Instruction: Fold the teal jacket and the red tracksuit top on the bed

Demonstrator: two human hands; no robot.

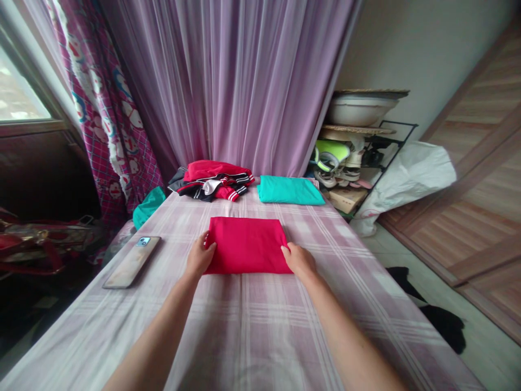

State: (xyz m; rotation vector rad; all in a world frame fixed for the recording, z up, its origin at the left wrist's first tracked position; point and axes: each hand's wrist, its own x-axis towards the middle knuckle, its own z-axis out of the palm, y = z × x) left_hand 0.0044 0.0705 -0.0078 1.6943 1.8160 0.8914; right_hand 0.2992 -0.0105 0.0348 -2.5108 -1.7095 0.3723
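Observation:
A folded red cloth (pixel 247 244) lies flat on the checked bedsheet (pixel 260 326) in the middle of the view. My left hand (pixel 199 256) grips its left edge, thumb on top and fingers curled under. My right hand (pixel 299 259) holds the right edge in the same way. Both forearms reach forward from the bottom of the frame.
A phone (pixel 132 262) lies on the sheet to the left. Behind the red cloth sit a folded teal cloth (pixel 290 190) and a pile of red, black and white clothes (pixel 211 180). A shoe rack (pixel 358 157) and a white bag (pixel 407 176) stand right of the bed; curtains hang behind.

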